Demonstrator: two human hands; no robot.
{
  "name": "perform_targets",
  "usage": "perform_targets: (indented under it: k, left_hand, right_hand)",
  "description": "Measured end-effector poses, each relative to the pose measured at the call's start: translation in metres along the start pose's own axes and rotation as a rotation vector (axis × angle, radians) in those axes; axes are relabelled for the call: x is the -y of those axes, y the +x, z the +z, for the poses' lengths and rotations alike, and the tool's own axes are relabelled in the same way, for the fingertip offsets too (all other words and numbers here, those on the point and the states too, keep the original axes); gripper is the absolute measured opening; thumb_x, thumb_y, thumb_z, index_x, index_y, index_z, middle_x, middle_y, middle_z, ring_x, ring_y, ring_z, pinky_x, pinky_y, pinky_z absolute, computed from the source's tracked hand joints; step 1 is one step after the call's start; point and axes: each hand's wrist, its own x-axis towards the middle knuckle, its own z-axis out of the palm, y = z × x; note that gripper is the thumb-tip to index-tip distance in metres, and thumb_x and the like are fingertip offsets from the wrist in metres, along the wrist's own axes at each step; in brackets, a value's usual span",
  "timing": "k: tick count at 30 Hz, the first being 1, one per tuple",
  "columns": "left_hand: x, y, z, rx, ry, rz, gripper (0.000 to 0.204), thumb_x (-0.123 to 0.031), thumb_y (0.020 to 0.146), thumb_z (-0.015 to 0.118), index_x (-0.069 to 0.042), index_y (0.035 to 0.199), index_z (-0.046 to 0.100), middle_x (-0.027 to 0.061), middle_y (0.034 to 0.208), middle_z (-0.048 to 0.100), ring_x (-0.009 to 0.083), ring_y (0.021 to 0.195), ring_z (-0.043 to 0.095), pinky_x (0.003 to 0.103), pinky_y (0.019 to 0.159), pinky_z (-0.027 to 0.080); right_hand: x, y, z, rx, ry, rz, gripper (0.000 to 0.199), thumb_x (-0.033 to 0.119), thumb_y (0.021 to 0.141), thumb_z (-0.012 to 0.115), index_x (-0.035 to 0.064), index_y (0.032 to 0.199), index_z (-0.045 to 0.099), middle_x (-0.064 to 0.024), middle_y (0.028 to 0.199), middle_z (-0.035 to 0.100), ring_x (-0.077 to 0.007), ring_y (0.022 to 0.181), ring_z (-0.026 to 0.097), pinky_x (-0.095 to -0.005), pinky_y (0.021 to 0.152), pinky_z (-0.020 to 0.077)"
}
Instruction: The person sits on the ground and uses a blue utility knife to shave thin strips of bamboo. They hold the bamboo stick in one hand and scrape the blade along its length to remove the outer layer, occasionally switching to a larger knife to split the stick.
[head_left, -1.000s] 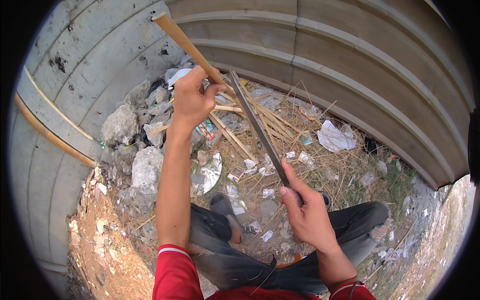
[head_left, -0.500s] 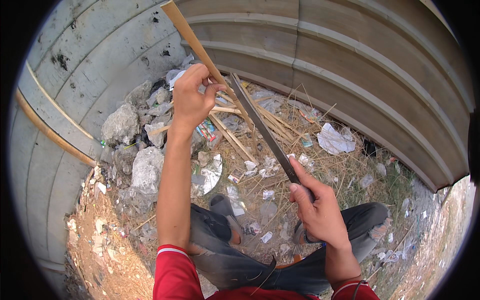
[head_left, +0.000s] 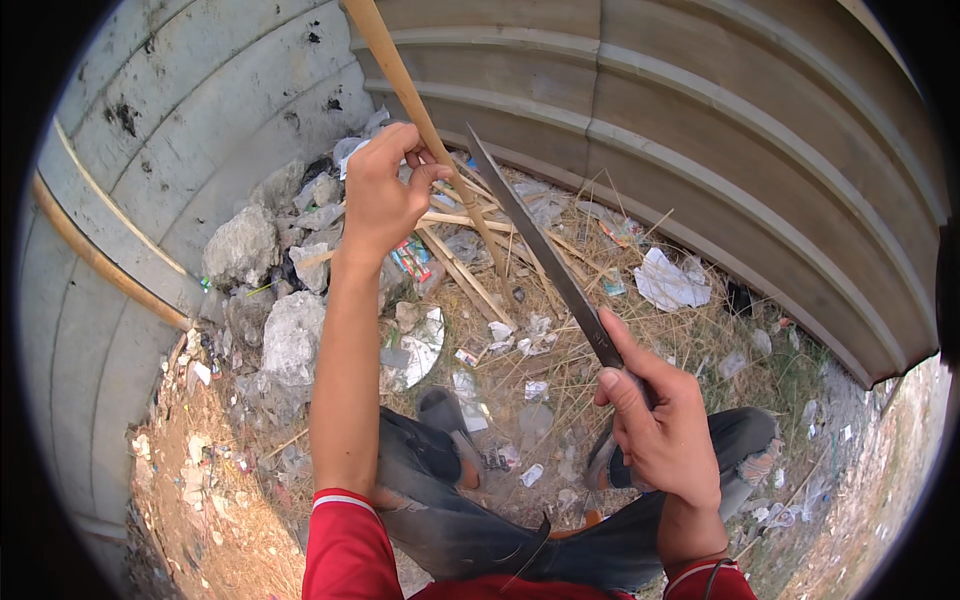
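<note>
The left hand (head_left: 385,195) is closed around a long pale stick (head_left: 420,110), gripping it partway along. The stick's long axis runs from the upper middle of the view, against the corrugated metal wall (head_left: 720,130), down and to the right through the fist, and its lower end reaches toward the littered ground (head_left: 520,370) among other split sticks (head_left: 460,265).

The right hand (head_left: 655,430) is wrapped tightly around the handle of a long dark blade (head_left: 535,250), thumb laid along the top. The blade points up and away from that hand toward the upper left, its tip lying just right of the left hand's knuckles and close beside the stick. The two long axes cross at a shallow angle, the blade on the right side of the stick. Whether the edge actually touches the wood is hard to tell from this view; it looks very near, perhaps just apart.

So the stick lies up and to the left of the right hand, well out along the blade, while the left hand sits directly on it. Below are the person's bent knees in dark trousers (head_left: 470,520), with grey rocks (head_left: 265,290) and paper scraps (head_left: 670,280) scattered over dry grass
</note>
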Motion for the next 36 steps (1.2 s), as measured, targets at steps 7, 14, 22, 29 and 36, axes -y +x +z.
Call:
perform_targets:
  k: [7,14,22,29,36]
  left_hand:
    - [0.001,0.004,0.007,-0.035,0.006,0.024,0.02,0.006,0.074,0.078,0.0,0.088,0.065,0.0016,0.073,0.061,0.006,0.062,0.047,0.024,0.052,0.035]
    - [-0.004,0.005,-0.002,-0.04,0.02,-0.082,0.022,0.008,0.069,0.076,0.001,0.087,0.065,0.0086,0.074,0.062,0.0183,0.066,0.058,0.031,0.064,0.047]
    - [-0.001,0.001,0.011,-0.044,0.047,-0.11,0.02,0.003,0.075,0.077,-0.001,0.09,0.066,0.0035,0.076,0.066,0.0091,0.057,0.049,0.025,0.049,0.037]
    - [0.004,0.005,0.007,-0.116,0.078,-0.161,0.022,0.007,0.073,0.074,0.0,0.091,0.064,0.009,0.077,0.069,0.0152,0.068,0.068,0.028,0.055,0.048]
    - [0.002,0.0,0.023,-0.124,-0.052,-0.179,0.021,0.009,0.078,0.07,0.001,0.095,0.063,0.01,0.077,0.072,0.0176,0.068,0.073,0.03,0.062,0.058]
  right_hand:
    - [-0.008,0.003,0.03,-0.253,0.028,-0.454,0.054,0.017,0.106,0.049,0.0009,0.156,0.033,-0.0077,0.088,0.064,-0.0013,0.05,0.047,-0.0173,0.048,0.0392]
    - [-0.061,0.007,0.018,0.05,-0.205,0.133,0.048,0.009,0.102,0.055,0.0015,0.149,0.046,-0.0172,0.093,0.069,-0.0186,0.072,0.064,-0.0297,0.069,0.0499]
    - [-0.02,-0.004,0.049,-0.279,0.21,-0.368,0.05,0.016,0.107,0.05,0.0036,0.154,0.039,-0.0046,0.085,0.064,-0.0013,0.05,0.045,-0.0198,0.047,0.0401]
    - [-0.069,-0.005,0.044,0.009,0.26,0.182,0.049,0.016,0.108,0.048,0.004,0.154,0.038,-0.0087,0.089,0.064,-0.0034,0.047,0.047,-0.0209,0.043,0.0408]
    - [-0.019,0.001,0.051,-0.32,0.365,-0.478,0.052,0.021,0.11,0.041,0.0056,0.158,0.03,-0.0126,0.09,0.063,-0.0046,0.047,0.048,-0.0195,0.043,0.0409]
